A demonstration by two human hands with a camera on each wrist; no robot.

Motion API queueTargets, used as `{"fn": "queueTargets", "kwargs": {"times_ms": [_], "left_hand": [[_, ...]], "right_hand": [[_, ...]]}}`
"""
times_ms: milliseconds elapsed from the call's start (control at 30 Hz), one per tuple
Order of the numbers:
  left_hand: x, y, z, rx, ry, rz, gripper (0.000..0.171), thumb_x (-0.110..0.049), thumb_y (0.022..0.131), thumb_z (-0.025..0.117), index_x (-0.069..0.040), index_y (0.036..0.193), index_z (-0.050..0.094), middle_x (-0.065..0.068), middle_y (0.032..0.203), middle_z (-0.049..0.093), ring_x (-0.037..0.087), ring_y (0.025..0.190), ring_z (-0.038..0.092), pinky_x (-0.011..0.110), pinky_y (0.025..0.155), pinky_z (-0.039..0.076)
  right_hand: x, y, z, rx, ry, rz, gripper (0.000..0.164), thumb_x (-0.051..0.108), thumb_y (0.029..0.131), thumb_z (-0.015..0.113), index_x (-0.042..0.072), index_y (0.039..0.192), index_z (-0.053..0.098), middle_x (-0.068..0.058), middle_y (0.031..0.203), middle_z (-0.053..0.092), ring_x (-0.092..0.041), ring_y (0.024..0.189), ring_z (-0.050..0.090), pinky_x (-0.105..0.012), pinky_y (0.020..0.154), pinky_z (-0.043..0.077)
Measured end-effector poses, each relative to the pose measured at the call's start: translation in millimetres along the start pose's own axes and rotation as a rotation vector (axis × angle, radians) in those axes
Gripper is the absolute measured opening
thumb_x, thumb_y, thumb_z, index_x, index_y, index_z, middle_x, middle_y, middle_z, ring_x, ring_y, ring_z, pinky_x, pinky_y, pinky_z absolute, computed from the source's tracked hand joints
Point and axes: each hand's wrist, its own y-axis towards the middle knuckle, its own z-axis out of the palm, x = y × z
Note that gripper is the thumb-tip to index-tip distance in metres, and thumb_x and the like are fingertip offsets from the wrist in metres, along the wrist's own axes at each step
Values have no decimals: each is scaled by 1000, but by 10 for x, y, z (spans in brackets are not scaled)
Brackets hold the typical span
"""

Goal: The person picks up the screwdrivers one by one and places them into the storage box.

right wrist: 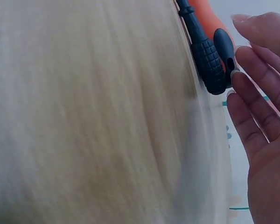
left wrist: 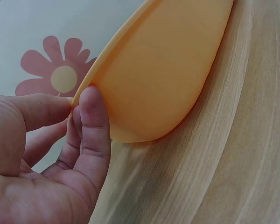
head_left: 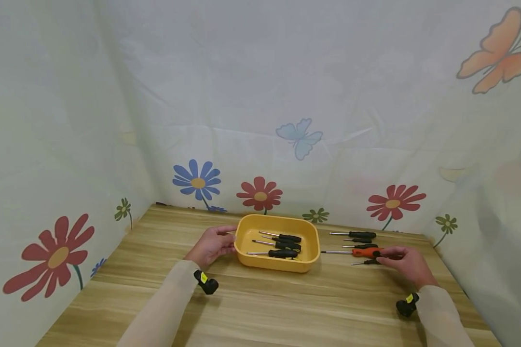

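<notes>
My left hand (head_left: pixel 212 245) is at the left end of a yellow plastic bin (head_left: pixel 278 264), where thumb and fingers hold the rim; in the left wrist view fingertips (left wrist: pixel 92 100) lie against the bin's wall. Inside lie several black-handled screwdrivers (head_left: pixel 283 253). To the right, my right hand (head_left: pixel 405 264) hovers with parted fingers by the handle end of an orange-and-black screwdriver (head_left: pixel 364 252). The right wrist view shows its black handle end (right wrist: pixel 224 49) just off the fingertips. A small black screwdriver (right wrist: pixel 207 65) lies alongside, nearer to me.
Beyond the orange screwdriver, more black-handled screwdrivers (head_left: pixel 362 234) lie on the wood-grain table (head_left: pixel 286 308), roughly parallel. A white curtain (head_left: pixel 252 96) printed with flowers and butterflies stands behind the table and along both sides.
</notes>
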Motion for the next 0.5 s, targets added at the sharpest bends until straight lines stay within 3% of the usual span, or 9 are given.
{"fn": "queueTargets", "kwargs": {"times_ms": [300, 500], "left_hand": [[-1, 32, -1, 1, -14, -18, 45, -3, 98, 64, -9, 142, 61, 25, 129, 64, 23, 83, 71, 34, 82, 64], [16, 43, -3, -1, -19, -18, 45, -2, 97, 65, -9, 142, 61, 25, 128, 64, 24, 83, 71, 34, 81, 64]], "right_hand": [[-12, 19, -20, 20, 2, 35, 41, 36, 85, 84, 5, 111, 78, -21, 120, 72, -34, 106, 66, -45, 89, 56], [-18, 36, -16, 33, -26, 22, 37, 34, 84, 85, 8, 109, 79, -15, 113, 76, -30, 103, 68, -41, 88, 57]]}}
